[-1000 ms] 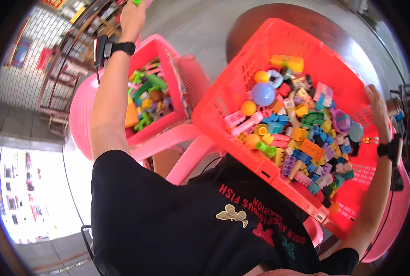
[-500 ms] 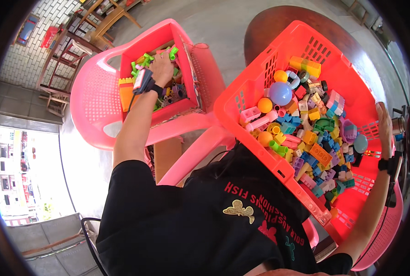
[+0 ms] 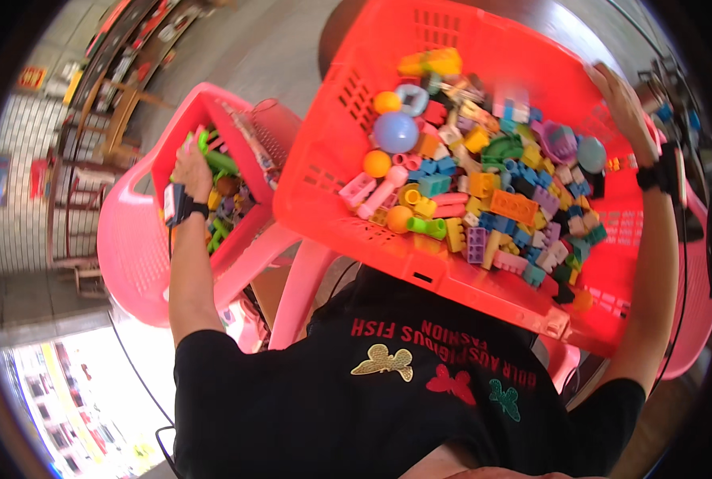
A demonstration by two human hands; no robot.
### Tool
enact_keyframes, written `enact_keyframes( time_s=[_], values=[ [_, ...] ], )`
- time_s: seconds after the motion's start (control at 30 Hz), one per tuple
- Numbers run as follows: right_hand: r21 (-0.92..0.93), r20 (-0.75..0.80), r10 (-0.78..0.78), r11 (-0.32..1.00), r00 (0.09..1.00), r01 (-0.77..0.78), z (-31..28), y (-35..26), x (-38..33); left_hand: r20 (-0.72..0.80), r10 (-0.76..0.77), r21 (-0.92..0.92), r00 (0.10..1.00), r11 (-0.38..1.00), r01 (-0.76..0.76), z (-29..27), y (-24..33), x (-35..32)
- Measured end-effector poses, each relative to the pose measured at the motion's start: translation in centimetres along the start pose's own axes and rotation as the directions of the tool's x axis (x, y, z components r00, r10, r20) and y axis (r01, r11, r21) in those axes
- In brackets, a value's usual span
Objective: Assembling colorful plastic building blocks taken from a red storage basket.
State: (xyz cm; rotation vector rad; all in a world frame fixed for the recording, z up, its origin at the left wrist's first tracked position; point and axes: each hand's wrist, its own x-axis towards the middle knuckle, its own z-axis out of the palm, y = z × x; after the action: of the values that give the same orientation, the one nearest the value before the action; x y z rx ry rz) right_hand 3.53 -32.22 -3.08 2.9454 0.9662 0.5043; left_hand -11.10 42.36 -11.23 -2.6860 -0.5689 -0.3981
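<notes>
My left hand (image 3: pixel 191 171) is at the left side of a red box (image 3: pixel 248 172) on a pink plastic chair, against green plastic toy pieces (image 3: pixel 222 162). Its back faces up and its fingertips are hidden, so their grip is unclear. My right hand (image 3: pixel 623 108) lies along the right rim of a large red plastic basket (image 3: pixel 308 152), its fingers stretched out and slightly blurred. Inside the basket is a heap of mixed building blocks (image 3: pixel 514 207) in many colours, with a blue ball (image 3: pixel 396 132), a few orange balls (image 3: pixel 377 164) and a teal ball (image 3: pixel 591 154).
The pink chair (image 3: pixel 128 247) stands to the left, under the red box. A dark round table (image 3: pixel 336 36) shows behind the basket. Another pink chair (image 3: pixel 691 295) is at the right. Wooden furniture (image 3: pixel 124 120) stands at the far left. Thin cables run beside both arms.
The view has turned, so the basket appears further left and higher and the box lower left. My left hand has shifted from the box's middle toward its left side. My right hand stays by the basket rim.
</notes>
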Motion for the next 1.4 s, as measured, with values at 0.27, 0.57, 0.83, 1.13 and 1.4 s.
enact_keyframes(
  time_s=[0.27, 0.57, 0.83, 1.13, 1.4],
  values=[
    [0.204, -0.062, 0.169, 0.967, 0.984, -0.153, -0.8, -3.5, 2.2, 0.273, 0.187, -0.749, 0.944, 0.657, 0.086, -0.2, -0.8, 4.4],
    [0.232, -0.048, 0.241, 0.947, 0.969, -0.224, -1.7, -5.4, 2.0, -0.283, 0.792, -0.758, 0.541, 0.162, -0.632, -25.5, 22.0, 2.0],
    [0.269, -0.038, 0.286, 0.926, 0.958, -0.266, -2.4, -4.6, 1.4, -0.460, 0.793, -0.503, -0.400, -0.604, -0.618, -27.6, 36.7, -11.1],
    [-0.155, -0.271, -0.173, 0.979, 0.947, 0.134, 2.0, 0.1, 1.4, -0.460, 0.725, -0.404, -0.513, -0.685, -0.607, -23.9, 39.4, -14.0],
    [-0.597, -0.267, -0.457, 0.770, 0.849, 0.227, 3.1, 1.3, 2.0, -0.384, 0.818, -0.278, -0.428, -0.544, -0.791, -22.7, 39.1, -7.1]
  ],
)
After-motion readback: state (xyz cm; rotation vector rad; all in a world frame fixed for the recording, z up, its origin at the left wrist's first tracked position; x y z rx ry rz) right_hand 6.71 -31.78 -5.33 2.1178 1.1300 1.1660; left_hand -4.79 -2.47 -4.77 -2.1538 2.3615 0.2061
